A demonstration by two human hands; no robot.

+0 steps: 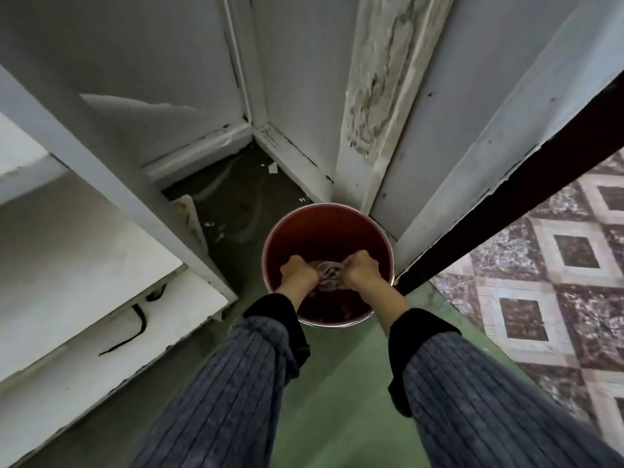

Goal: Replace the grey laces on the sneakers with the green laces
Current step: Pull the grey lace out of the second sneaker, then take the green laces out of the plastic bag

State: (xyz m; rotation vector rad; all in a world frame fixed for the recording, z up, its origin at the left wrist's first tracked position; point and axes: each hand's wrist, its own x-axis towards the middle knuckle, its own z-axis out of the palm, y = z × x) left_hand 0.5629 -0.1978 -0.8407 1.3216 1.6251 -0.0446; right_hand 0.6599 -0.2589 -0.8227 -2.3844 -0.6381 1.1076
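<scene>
A bundled wad of grey laces (328,274) hangs between both hands, over the open mouth of a round red bin (324,228). My left hand (297,271) grips the bundle's left side with curled fingers. My right hand (360,269) grips its right side the same way. Both hands are at about rim height above the bin. No sneakers and no green laces are in view.
The bin stands on a green floor (341,383) in a corner between white panels (141,55) and a peeling white post (374,96). White steps (84,298) lie to the left. A dark door edge (506,204) and patterned floor tiles (547,271) are on the right.
</scene>
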